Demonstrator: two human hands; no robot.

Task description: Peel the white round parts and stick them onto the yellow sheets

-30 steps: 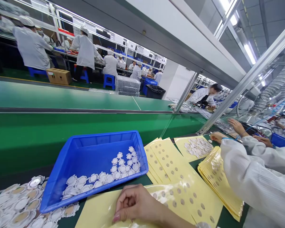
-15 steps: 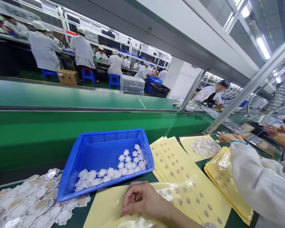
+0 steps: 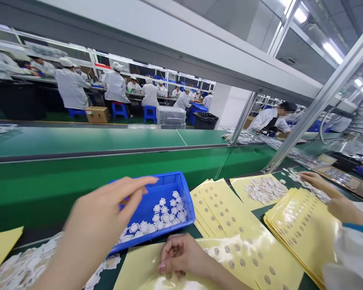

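Observation:
My left hand (image 3: pixel 99 221), a little blurred, hangs in the air over the left side of the blue bin (image 3: pixel 188 197). Its fingers are stretched out and I see nothing held in them. My right hand (image 3: pixel 183 254) rests on a glossy yellow sheet (image 3: pixel 133 262), fingers curled together near the sheet's surface. What its fingertips hold, if anything, is hidden. Rows of round grey spots mark the right part of the sheet. Small white ring-shaped pieces (image 3: pixel 166 215) lie in the bin, partly behind my left hand.
More white pieces (image 3: pixel 21 266) are heaped at the lower left. Spotted yellow sheets (image 3: pixel 213 201) lie right of the bin, beside a sheet piled with pieces (image 3: pixel 264 189) and a sheet stack (image 3: pixel 302 225). A co-worker's hand (image 3: pixel 329 193) reaches in from the right.
My left hand has come into view from the lower left, over the bin. My right hand keeps its curled pose. The co-worker's arm has shifted, uncovering more of the sheet stack.

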